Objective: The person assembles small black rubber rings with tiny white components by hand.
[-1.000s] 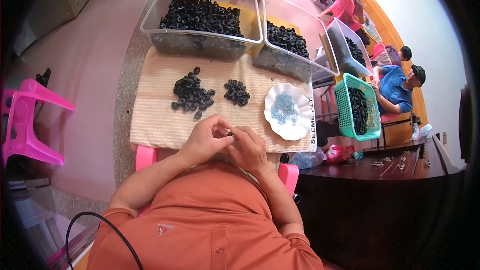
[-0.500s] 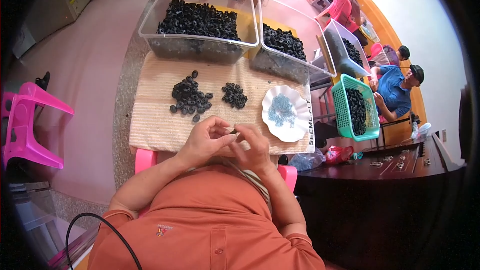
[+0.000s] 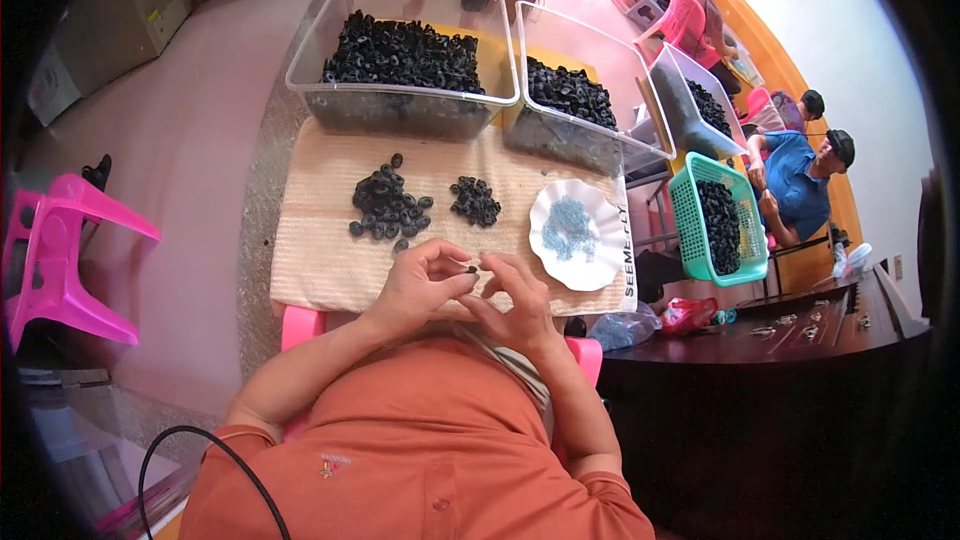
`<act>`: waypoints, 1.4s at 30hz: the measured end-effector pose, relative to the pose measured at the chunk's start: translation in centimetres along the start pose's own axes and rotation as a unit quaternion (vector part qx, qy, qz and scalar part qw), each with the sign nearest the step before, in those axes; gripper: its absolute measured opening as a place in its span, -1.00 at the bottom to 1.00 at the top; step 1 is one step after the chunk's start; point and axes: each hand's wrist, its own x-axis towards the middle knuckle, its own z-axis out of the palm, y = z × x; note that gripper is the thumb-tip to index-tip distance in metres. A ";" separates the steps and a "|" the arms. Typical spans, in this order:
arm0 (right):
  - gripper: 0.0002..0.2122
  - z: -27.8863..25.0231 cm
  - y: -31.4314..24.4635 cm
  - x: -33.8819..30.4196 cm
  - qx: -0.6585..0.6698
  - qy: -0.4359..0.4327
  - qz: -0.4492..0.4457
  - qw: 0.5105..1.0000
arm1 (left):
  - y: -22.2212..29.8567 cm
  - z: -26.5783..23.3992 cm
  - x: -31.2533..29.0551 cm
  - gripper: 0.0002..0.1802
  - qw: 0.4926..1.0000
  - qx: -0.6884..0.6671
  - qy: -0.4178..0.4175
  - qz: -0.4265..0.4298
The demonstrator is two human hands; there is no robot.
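A small dark piece [image 3: 472,270] is being pinched between thumb and forefinger of the left grip [image 3: 413,286], which is being held narrow. Just beside it, the right grip [image 3: 521,303] is being held wide, thumb and forefinger parted; whether anything tiny is being carried there cannot be told. This fingertip work is probably being done best when the piece is being steadied by its edges, its near face is being left uncovered, and only light pressure is being applied. Beyond the left grip, a loose pile of black rings [image 3: 385,204] is being supported by a striped cloth [image 3: 322,275]; a smaller dark pile [image 3: 475,202] is being kept beyond the gap between both grips. Beyond and rightward of the right grip, pale blue bits [image 3: 568,228] are being held by a white scalloped plate [image 3: 583,278]. Farther out, more black pieces are being contained by two clear boxes [image 3: 400,112].
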 end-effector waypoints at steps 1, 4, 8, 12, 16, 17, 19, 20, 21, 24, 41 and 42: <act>-0.51 -0.3 0.1 -0.3 0.003 0.017 0.003 1.000 | 0.4 0.4 0.4 -0.69 0.996 0.079 0.015 0.037; -0.55 -1.3 0.3 -1.4 0.005 0.052 0.017 0.998 | 3.7 3.2 2.7 -0.84 0.942 0.288 0.045 0.166; -0.66 -1.7 0.9 -2.2 0.012 0.077 0.004 0.997 | 11.4 5.8 11.6 -0.83 0.811 0.449 0.015 0.374; -0.72 -1.0 -0.3 -1.7 0.034 0.065 -0.003 0.997 | 15.5 5.2 20.4 -0.75 0.731 0.565 0.063 0.378; -0.74 -1.4 -0.1 -2.2 0.021 0.072 -0.008 0.997 | 15.0 4.5 20.7 -0.77 0.695 0.594 0.054 0.402; -0.74 -1.6 0.1 -2.4 0.016 0.069 -0.005 0.997 | 14.2 4.0 19.9 -0.84 0.670 0.561 0.063 0.483; -0.76 -2.0 0.4 -3.0 0.016 0.077 0.016 0.997 | 13.3 3.4 16.8 -0.86 0.681 0.531 0.059 0.502; -0.76 -2.3 0.6 -3.3 0.011 0.068 0.023 0.997 | 12.8 2.8 15.1 -0.84 0.690 0.531 0.054 0.489; -0.76 -2.1 0.6 -3.5 0.021 0.069 0.044 0.996 | 12.2 1.7 13.4 -0.82 0.699 0.551 0.044 0.454; -0.77 -1.6 1.6 -3.5 0.032 0.050 0.024 0.998 | 10.9 -1.9 10.0 -0.81 0.713 0.592 0.009 0.374; -0.85 -2.1 0.1 -3.7 0.049 0.043 0.026 0.998 | 8.7 -5.2 10.5 -0.70 0.634 0.761 -0.104 0.091; -0.85 -2.5 0.0 -3.5 0.051 0.043 0.025 0.997 | 9.1 -4.7 10.6 -0.70 0.633 0.764 -0.107 0.062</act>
